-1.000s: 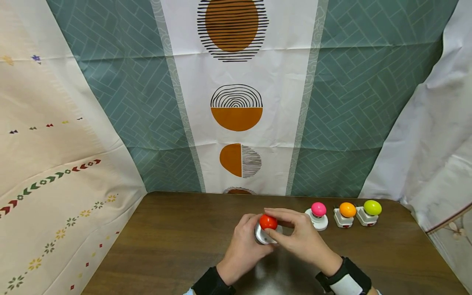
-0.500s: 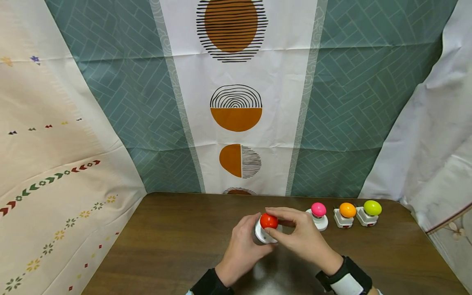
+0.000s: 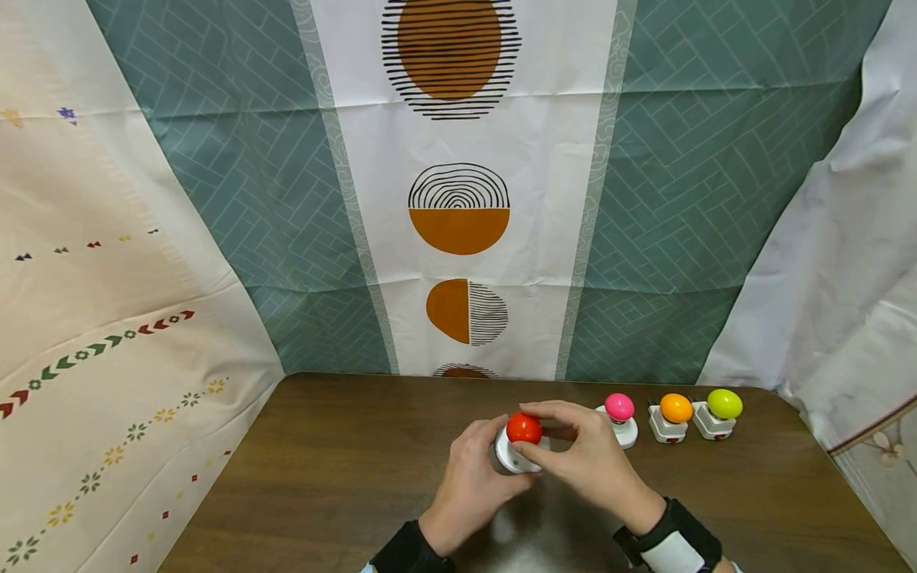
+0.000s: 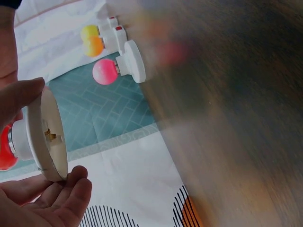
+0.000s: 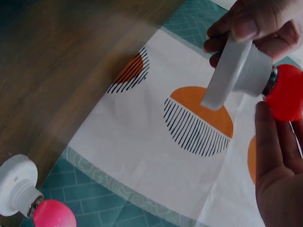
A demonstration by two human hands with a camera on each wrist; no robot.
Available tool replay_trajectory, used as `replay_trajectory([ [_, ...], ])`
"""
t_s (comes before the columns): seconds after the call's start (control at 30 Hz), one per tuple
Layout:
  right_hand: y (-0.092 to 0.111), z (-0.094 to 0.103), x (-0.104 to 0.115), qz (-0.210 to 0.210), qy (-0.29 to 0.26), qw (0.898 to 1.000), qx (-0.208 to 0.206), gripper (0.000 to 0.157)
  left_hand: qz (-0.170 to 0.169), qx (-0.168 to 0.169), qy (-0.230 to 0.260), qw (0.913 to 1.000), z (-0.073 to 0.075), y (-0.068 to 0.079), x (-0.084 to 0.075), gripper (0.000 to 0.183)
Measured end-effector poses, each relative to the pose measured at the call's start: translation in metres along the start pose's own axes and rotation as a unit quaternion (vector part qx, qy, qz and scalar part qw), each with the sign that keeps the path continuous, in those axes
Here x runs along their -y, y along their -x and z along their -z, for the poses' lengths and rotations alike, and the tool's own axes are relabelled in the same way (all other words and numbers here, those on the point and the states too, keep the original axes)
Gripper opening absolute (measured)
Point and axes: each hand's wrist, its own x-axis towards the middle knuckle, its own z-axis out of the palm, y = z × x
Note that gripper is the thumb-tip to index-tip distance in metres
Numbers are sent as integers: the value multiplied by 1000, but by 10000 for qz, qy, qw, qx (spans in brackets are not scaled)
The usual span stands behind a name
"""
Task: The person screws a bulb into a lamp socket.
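Note:
A red light bulb [image 3: 524, 428] sits in a round white lamp holder [image 5: 229, 75] above the table. A sliver of its metal screw base [image 5: 271, 81] shows between bulb and holder in the right wrist view. My left hand [image 3: 469, 487] grips the lamp holder's wide base by its rim, thumb on one side and fingers on the other. From the right, my right hand [image 3: 591, 461] holds the red bulb between thumb and fingers. The holder's hollow underside [image 4: 53, 135], with a small brass-coloured piece inside, faces the left wrist camera.
At the table's back right stand a pink bulb [image 3: 619, 407] in a round white holder, an orange bulb [image 3: 677, 408] and a yellow-green bulb [image 3: 724, 404], these two in squarish white holders. The brown table [image 3: 322, 469] meets a patterned cloth [image 3: 458, 263] behind.
The red bulb and lamp holder have shifted very slightly to the right and tilted a little. Both hands keep nearly the same grip; the other bulbs stay put.

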Motion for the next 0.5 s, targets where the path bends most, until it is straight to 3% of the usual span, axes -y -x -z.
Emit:
replay_trajectory([
  [0.27,4,0,-27,30,-111,9978,653,48,117,108,15,9999,2,0,-2,68],
  [0.5,7,0,-38,131,-123,9979,629,45,43,49,35,10000,1,0,-2,68],
])
